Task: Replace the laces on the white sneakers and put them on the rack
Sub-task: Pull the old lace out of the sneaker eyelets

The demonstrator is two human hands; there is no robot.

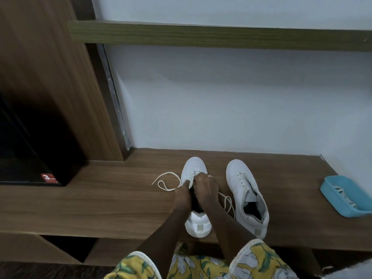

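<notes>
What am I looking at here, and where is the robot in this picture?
There is no robot. A person works with bare hands, and a camera worn on their head looks down, so this single picture is their own view. Two white sneakers stand on a wooden shelf. Both hands are at the middle sneaker: the left hand appears to pinch its cream lace, and the right hand grips the shoe's upper. Loose lace trails out on both sides. The second sneaker stands beside it, untouched, with no lace showing in its eyelets. At the right sits a blue tray holding what look like more laces.
</notes>
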